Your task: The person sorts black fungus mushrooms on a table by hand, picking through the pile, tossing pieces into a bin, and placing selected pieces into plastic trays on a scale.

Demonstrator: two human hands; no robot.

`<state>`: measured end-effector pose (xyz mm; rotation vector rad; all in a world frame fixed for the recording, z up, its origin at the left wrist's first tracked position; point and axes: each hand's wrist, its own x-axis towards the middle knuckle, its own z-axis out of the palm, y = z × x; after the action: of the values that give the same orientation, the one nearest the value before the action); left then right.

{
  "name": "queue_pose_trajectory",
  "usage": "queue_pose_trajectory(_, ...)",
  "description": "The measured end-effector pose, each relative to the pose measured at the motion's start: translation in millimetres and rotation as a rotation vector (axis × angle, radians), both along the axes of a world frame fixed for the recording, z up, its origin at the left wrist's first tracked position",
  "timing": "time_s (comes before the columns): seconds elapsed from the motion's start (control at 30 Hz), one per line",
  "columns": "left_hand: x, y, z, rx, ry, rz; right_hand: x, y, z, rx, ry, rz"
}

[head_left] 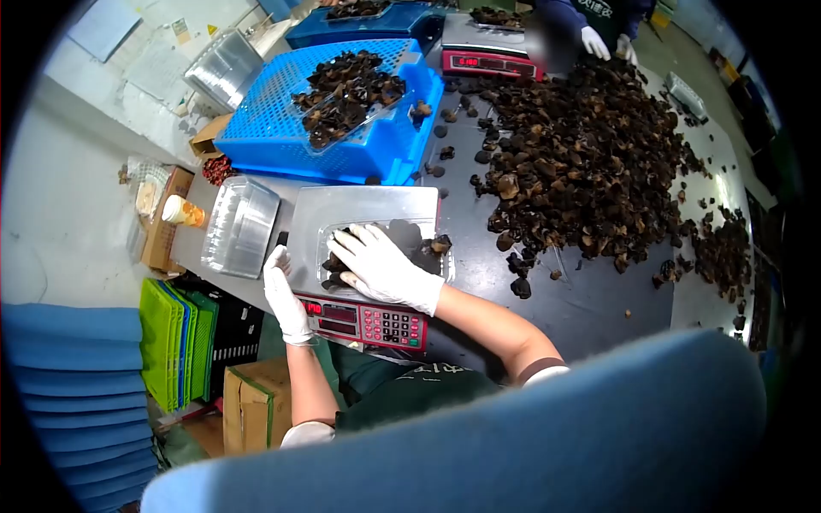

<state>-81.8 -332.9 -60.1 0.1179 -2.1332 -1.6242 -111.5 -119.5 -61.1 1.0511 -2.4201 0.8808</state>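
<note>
We are seeing the gloved right hand (pixel 380 263) resting, fingers spread, on dark mushroom pieces (pixel 405 232) in a clear tray (pixel 320 250) atop a scale (pixel 363 205); whether it is grasping any, we cannot tell. The left hand (pixel 286 297), released, is standing beside the scale's display (pixel 337 313). A large pile (pixel 581 162) is covering the tabletop (pixel 599 295) rightward.

White-gloved right hand (pixel 376 263) on dark-brown, mushroom-like pieces (pixel 404 232) in a clear plastic tray (pixel 321 256), red-and-silver electronic scale (pixel 368 203) beneath, white-gloved left hand (pixel 289 299) beside it at eight o'clock, blue perforated plastic crate (pixel 261 124) at eleven, large dark-brown heap (pixel 590 162) on grey metallic desk (pixel 599 299) at two.
</note>
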Motion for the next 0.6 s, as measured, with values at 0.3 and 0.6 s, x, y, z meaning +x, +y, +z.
queue_pose_trajectory(0.3,1.5,-13.9,-9.5,0.115,-0.051,0.065,5.6,62.3,39.2,-0.342,-0.18,0.039)
queue_pose_trajectory(0.6,6.3,-14.1,4.3,0.021,-0.004,0.056,63.9,156.2,-20.1,-0.634,-0.587,-0.451)
